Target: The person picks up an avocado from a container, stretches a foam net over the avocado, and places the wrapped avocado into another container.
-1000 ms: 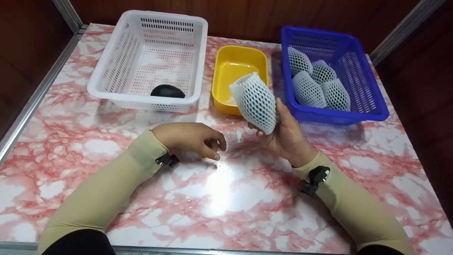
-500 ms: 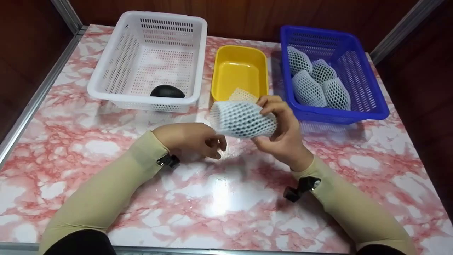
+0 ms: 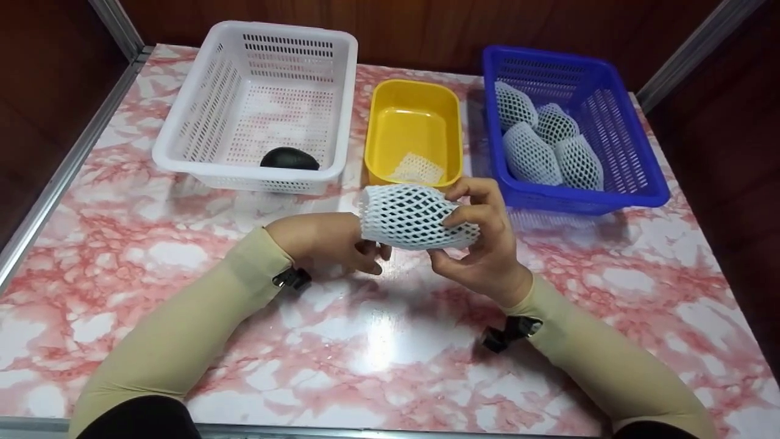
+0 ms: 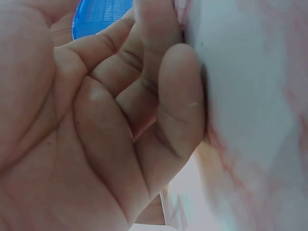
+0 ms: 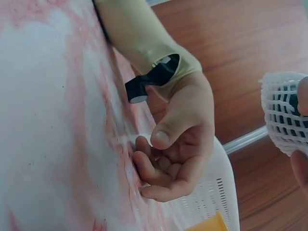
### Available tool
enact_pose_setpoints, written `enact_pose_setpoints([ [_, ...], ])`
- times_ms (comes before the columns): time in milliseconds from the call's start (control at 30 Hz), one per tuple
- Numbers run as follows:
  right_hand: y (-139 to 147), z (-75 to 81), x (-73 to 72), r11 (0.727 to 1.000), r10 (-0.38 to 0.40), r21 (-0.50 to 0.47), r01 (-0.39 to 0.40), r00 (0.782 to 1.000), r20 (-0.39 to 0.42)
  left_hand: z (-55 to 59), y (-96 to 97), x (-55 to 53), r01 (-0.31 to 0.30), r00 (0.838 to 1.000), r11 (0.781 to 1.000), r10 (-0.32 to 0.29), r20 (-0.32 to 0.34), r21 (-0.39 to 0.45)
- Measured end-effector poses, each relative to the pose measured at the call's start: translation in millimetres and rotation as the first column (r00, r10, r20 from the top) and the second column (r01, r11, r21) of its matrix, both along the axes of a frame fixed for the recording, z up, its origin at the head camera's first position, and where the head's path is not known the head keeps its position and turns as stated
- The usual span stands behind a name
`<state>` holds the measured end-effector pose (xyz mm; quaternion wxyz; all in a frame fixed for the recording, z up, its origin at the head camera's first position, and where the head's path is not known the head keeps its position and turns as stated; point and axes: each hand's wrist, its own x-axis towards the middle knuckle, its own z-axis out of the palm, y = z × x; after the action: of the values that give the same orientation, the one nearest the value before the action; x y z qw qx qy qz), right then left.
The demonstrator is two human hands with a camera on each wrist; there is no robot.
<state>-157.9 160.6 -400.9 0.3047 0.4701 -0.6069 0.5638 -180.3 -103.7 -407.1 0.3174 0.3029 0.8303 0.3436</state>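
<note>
A dark avocado in a white foam net sleeve (image 3: pixel 405 216) lies sideways in the air, its open sleeve end pointing left. My right hand (image 3: pixel 487 241) holds its right end between thumb and fingers. Part of the netted fruit (image 5: pixel 280 110) shows at the edge of the right wrist view. My left hand (image 3: pixel 320 238) rests on the table with loosely curled fingers and nothing in it; the sleeve hides part of it in the head view. Its palm (image 4: pixel 96 144) fills much of the left wrist view. A bare dark avocado (image 3: pixel 289 158) lies in the white basket (image 3: pixel 250 166).
A yellow tub (image 3: pixel 413 131) stands behind my hands, with a piece of white foam net (image 3: pixel 419 169) inside. The blue basket (image 3: pixel 585 200) at the right holds several netted fruits (image 3: pixel 530 152). Wooden panels border the marbled table (image 3: pixel 292 372).
My right hand has turned over and brought the netted avocado from a steep tilt to lying sideways, slightly lower. The net piece in the tub shows more fully. My left hand has barely moved.
</note>
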Motion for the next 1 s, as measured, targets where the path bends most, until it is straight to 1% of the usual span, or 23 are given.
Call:
enact_pose_setpoints([
  [100, 0, 4.4, 1.5, 0.998, 0.019, -0.058, -0.015, 0.998, 0.064, 0.6, 0.1, -1.2, 0.037, 0.998, 0.998, -0.040, -0.057, -0.050],
  [167, 0, 9.1, 1.4, 0.992, 0.041, -0.127, -0.023, 0.989, 0.144, 1.1, 0.6, -1.6, 0.059, 0.992, 0.993, -0.069, -0.106, -0.099],
  [200, 1, 12.4, 1.1, 0.985, 0.060, -0.172, -0.025, 0.977, 0.203, 1.2, 1.0, -1.7, 0.066, 0.988, 0.990, -0.082, -0.129, -0.123],
  [233, 2, 16.1, 0.4, 0.970, 0.115, -0.236, -0.048, 0.954, 0.277, 1.4, 1.2, -1.5, 0.069, 0.985, 0.987, -0.090, -0.145, -0.145],
  [267, 4, 20.0, -0.7, 0.945, 0.197, -0.317, -0.082, 0.916, 0.350, 1.5, 1.3, -1.0, 0.064, 0.984, 0.985, -0.089, -0.153, -0.161],
  [300, 6, 24.1, -2.8, 0.909, 0.285, -0.401, -0.111, 0.868, 0.406, 1.9, 1.2, -0.1, 0.055, 0.985, 0.984, -0.081, -0.153, -0.169],
  [333, 8, 28.2, -6.0, 0.858, 0.390, -0.494, -0.142, 0.805, 0.447, 1.9, 1.1, 0.8, 0.047, 0.985, 0.984, -0.075, -0.156, -0.174],
  [367, 12, 32.6, -10.0, 0.789, 0.505, -0.589, -0.176, 0.731, 0.459, 2.0, 0.9, 1.6, 0.039, 0.986, 0.984, -0.067, -0.155, -0.176],
  [400, 16, 36.2, -14.1, 0.715, 0.606, -0.670, -0.198, 0.654, 0.453, 1.8, 0.7, 1.8, 0.038, 0.985, 0.985, -0.065, -0.157, -0.170],
  [433, 20, 39.7, -18.7, 0.631, 0.701, -0.744, -0.219, 0.572, 0.426, 1.9, 0.5, 2.0, 0.041, 0.985, 0.986, -0.068, -0.162, -0.160],
  [467, 25, 42.3, -23.2, 0.565, 0.765, -0.793, -0.228, 0.505, 0.400, 1.6, 0.3, 1.9, 0.043, 0.984, 0.987, -0.069, -0.164, -0.152],
  [500, 29, 44.6, -27.6, 0.510, 0.812, -0.828, -0.232, 0.447, 0.374, 1.4, 0.4, 1.4, 0.051, 0.982, 0.988, -0.076, -0.171, -0.144],
  [533, 33, 46.1, -31.0, 0.456, 0.851, -0.860, -0.228, 0.396, 0.346, 0.8, 0.5, 0.6, 0.061, 0.981, 0.989, -0.084, -0.175, -0.137],
  [567, 37, 47.5, -33.5, 0.416, 0.876, -0.882, -0.219, 0.356, 0.325, 0.5, 0.6, -0.4, 0.071, 0.979, 0.989, -0.093, -0.179, -0.130],
  [600, 41, 48.5, -35.3, 0.392, 0.891, -0.897, -0.203, 0.329, 0.315, 0.0, 0.7, -1.3, 0.080, 0.978, 0.989, -0.102, -0.183, -0.122],
  [633, 45, 49.8, -37.0, 0.371, 0.901, -0.910, -0.185, 0.308, 0.305, -0.2, 0.7, -1.6, 0.084, 0.977, 0.989, -0.105, -0.184, -0.120],
  [667, 48, 50.9, -38.8, 0.367, 0.903, -0.914, -0.172, 0.303, 0.305, -0.7, 0.8, -1.9, 0.087, 0.976, 0.989, -0.108, -0.187, -0.119],
  [700, 51, 52.7, -40.7, 0.382, 0.895, -0.909, -0.165, 0.310, 0.320, -1.0, 0.7, -2.2, 0.090, 0.976, 0.989, -0.111, -0.188, -0.115],
  [733, 54, 54.7, -43.1, 0.428, 0.871, -0.888, -0.168, 0.339, 0.356, -1.3, 0.6, -2.4, 0.093, 0.976, 0.990, -0.112, -0.189, -0.111],
  [833, 67, 64.0, -52.2, 0.585, 0.762, -0.793, -0.174, 0.454, 0.462, -2.2, 0.6, -2.8, 0.096, 0.975, 0.990, -0.114, -0.191, -0.105],
  [867, 73, 67.4, -56.2, 0.624, 0.724, -0.762, -0.173, 0.494, 0.481, -2.7, 0.8, -3.3, 0.094, 0.975, 0.990, -0.113, -0.190, -0.103],
  [933, 87, 73.8, -63.2, 0.691, 0.640, -0.710, -0.135, 0.569, 0.516, -2.6, 1.7, -3.9, 0.093, 0.977, 0.990, -0.112, -0.182, -0.106],
  [1000, 105, 79.5, -70.4, 0.714, 0.569, -0.697, -0.063, 0.632, 0.526, -2.2, 3.8, -4.8, 0.095, 0.978, 0.989, -0.113, -0.178, -0.109],
])
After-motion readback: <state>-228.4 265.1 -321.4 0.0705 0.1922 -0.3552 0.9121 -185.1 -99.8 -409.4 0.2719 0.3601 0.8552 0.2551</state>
